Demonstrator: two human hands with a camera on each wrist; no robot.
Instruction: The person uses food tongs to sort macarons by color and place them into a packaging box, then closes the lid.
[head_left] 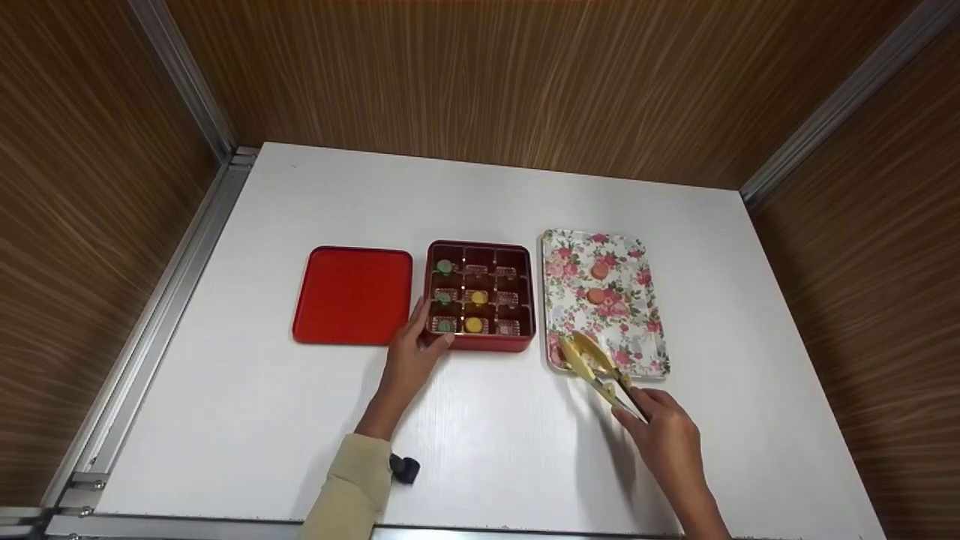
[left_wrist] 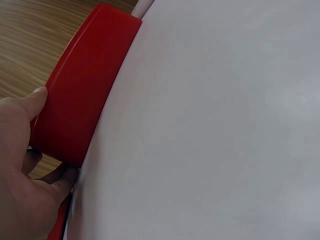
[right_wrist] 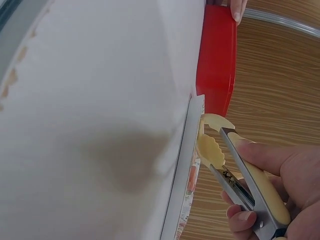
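Observation:
My left hand (head_left: 411,360) grips the near left corner of a red divided box (head_left: 487,343), thumb on its front rim and fingers along its side. In the box, three green round pieces (head_left: 444,267) fill the left column, and two yellow round pieces (head_left: 478,298) sit in the middle column. My right hand (head_left: 667,431) holds metal tongs (right_wrist: 256,182) with yellow scalloped tips. The tips are apart, over the near left part of a floral tray (head_left: 637,356); whether anything lies between them I cannot tell. Two orange-pink round pieces (head_left: 598,271) lie on the tray.
A flat red lid (head_left: 356,296) lies to the left of the box. All of this stands on a white table (head_left: 480,442), walled by wood-grain panels (head_left: 480,82) at the back and sides. A black strap piece (head_left: 405,470) is at the left sleeve.

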